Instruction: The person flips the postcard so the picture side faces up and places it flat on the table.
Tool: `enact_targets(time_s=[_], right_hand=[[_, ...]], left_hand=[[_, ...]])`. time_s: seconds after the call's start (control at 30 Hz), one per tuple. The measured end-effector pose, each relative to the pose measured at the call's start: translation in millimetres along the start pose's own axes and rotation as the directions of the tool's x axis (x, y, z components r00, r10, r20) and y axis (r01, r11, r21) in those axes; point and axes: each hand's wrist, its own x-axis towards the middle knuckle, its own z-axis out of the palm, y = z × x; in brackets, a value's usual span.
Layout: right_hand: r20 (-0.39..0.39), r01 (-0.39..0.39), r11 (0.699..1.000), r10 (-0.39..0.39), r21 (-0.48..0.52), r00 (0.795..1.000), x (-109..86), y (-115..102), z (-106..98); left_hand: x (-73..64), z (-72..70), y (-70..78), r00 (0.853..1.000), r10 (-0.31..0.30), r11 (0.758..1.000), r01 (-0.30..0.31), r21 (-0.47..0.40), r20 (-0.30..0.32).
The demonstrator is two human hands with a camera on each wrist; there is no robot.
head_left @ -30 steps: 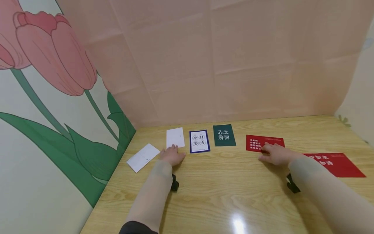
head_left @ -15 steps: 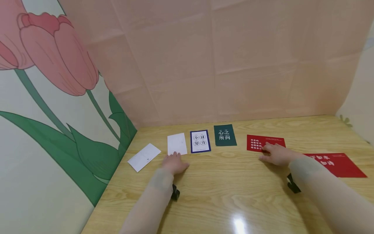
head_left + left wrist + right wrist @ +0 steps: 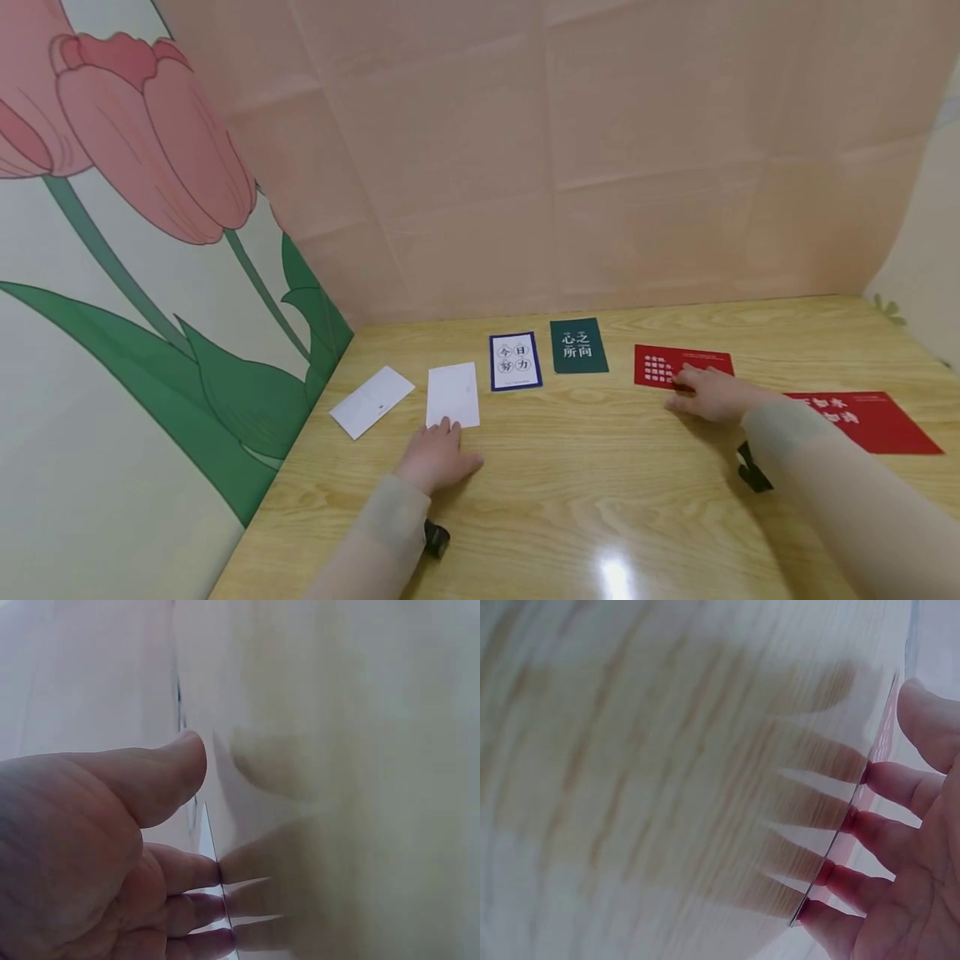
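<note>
My left hand (image 3: 437,459) rests its fingertips on the near edge of a blank white card (image 3: 452,393), with the thumb held out to the side. The left wrist view shows the same hand (image 3: 112,855), its fingertips meeting the card's thin edge flat against the table. On the right, my right hand (image 3: 708,393) touches the lower edge of a red card (image 3: 671,357) bearing white characters. Its fingers (image 3: 889,836) are spread along that card's edge in the right wrist view. Both cards lie flat, and neither hand curls round one.
A tilted white card (image 3: 372,402) lies at the left. A blue-bordered card (image 3: 514,361) and a green card (image 3: 579,346) lie between my hands, farther back. A larger red card (image 3: 881,422) is partly behind my right forearm. A pink sheet (image 3: 525,167) hangs behind the wooden table (image 3: 555,483).
My left hand has come back toward me, and the white card under its fingertips has slid nearer with it. The right hand stays on the red card.
</note>
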Motion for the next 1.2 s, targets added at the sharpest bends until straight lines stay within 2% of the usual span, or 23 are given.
enact_targets(time_s=[0.2, 0.33, 0.43, 0.57, 0.77, 0.93, 1.2], right_hand=[[-0.005, 0.001, 1.000, -0.001, -0.005, 1.000, -1.4, -3.2, -2.7], [-0.011, 0.011, 1.000, -0.011, -0.019, 1.000, -0.4, -0.7, -1.7], [-0.022, 0.019, 0.999, -0.019, -0.029, 1.000, -0.1, 0.2, -0.8], [-0.035, 0.024, 0.999, -0.025, -0.040, 0.999, -0.1, 0.7, -0.6], [-0.037, 0.032, 0.998, -0.033, -0.047, 0.999, -1.1, 0.3, -1.2], [-0.032, 0.030, 0.999, -0.032, -0.041, 0.999, -1.3, 0.6, -0.7], [-0.029, 0.023, 0.999, -0.024, -0.032, 0.999, -1.7, -0.2, 0.1]], left_hand=[[-31.5, 9.8, -2.6, 0.999, 0.048, 0.999, -0.047, 0.020, -0.014], [-53.6, 12.0, -3.3, 0.995, 0.101, 0.994, -0.100, 0.030, -0.016], [-67.3, 13.2, -4.0, 0.991, 0.134, 0.990, -0.135, 0.038, 0.008], [-79.2, 14.9, -1.9, 0.984, 0.175, 0.982, -0.178, 0.060, 0.039], [-88.3, 14.2, 9.5, 0.970, 0.233, 0.969, -0.238, 0.066, 0.074], [-92.0, 14.3, 19.7, 0.942, 0.323, 0.942, -0.329, 0.065, 0.087], [-82.3, 18.8, 28.4, 0.878, 0.477, 0.878, -0.478, 0.032, 0.046]])
